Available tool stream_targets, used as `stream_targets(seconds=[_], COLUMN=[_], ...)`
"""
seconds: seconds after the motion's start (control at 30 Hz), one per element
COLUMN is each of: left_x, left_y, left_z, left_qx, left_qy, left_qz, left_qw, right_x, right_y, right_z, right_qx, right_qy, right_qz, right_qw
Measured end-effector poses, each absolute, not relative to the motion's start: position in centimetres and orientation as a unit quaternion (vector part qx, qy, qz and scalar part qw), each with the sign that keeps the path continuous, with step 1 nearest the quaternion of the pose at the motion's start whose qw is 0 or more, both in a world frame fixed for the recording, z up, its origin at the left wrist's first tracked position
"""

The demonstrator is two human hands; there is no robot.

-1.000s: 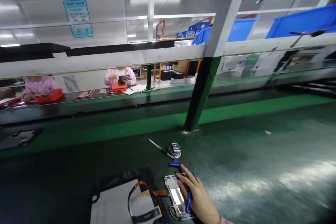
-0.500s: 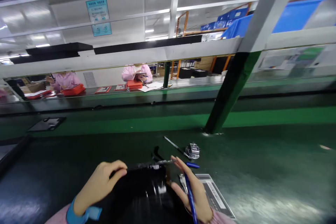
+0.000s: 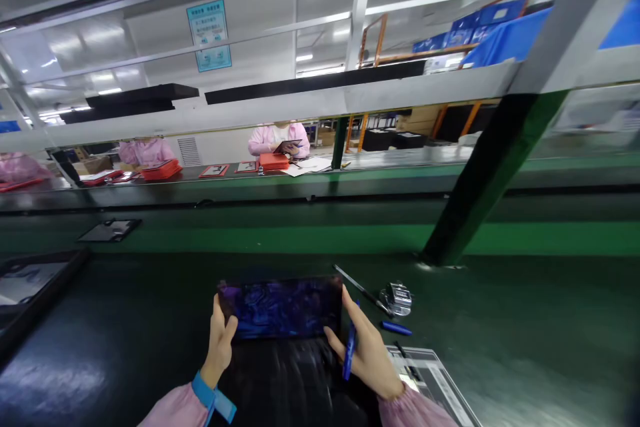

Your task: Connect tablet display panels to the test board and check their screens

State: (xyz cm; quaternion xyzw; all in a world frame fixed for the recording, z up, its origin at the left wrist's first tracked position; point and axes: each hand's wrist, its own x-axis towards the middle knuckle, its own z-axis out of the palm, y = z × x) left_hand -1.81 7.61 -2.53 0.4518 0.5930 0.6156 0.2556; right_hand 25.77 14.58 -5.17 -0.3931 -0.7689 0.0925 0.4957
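A dark, glossy screen panel (image 3: 287, 310) with a blue-purple sheen is held up in front of me, tilted. My left hand (image 3: 219, 343), with a blue band at the wrist, grips its left edge, thumb on the front. On the right edge, my right hand (image 3: 367, 350) pinches the same panel and also keeps a blue pen (image 3: 350, 350) tucked in its fingers. Below the panel lies a shiny black surface (image 3: 295, 387). Partly behind my right forearm is a flat grey panel with a white label strip (image 3: 445, 390).
A blue pen cap (image 3: 396, 327), a thin rod-like tool (image 3: 363, 290) and a clear-and-metal object (image 3: 399, 298) lie right of the panel. A black tray (image 3: 45, 300) stands left; a flat device (image 3: 110, 230) lies behind it. A slanted post (image 3: 493, 180) rises at right. Co-workers sit beyond.
Both hands have shifted their hold to the panel's sides. The panel has been tilted up so its broad glossy face shows. My view has turned slightly left.
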Motion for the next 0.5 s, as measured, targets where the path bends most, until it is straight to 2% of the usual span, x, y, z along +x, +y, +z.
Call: stream_targets(seconds=[0.2,0.37,0.5], left_x=[-1.6,-1.3,-1.6], left_y=[7.4,6.9,6.7], left_z=[0.7,1.2,0.8], left_qx=[0.479,0.482,0.457], left_qy=[0.589,0.596,0.554], left_qz=[0.563,0.541,0.592], left_qw=[0.327,0.346,0.365], right_x=[26.3,26.8,27.1], right_y=[14.5,13.4,12.9], right_z=[-4.6,-2.9,-2.4], right_qx=[-0.394,-0.408,-0.446], right_qy=[-0.727,-0.641,-0.568], right_qz=[0.183,0.350,0.437], right_qw=[0.531,0.548,0.536])
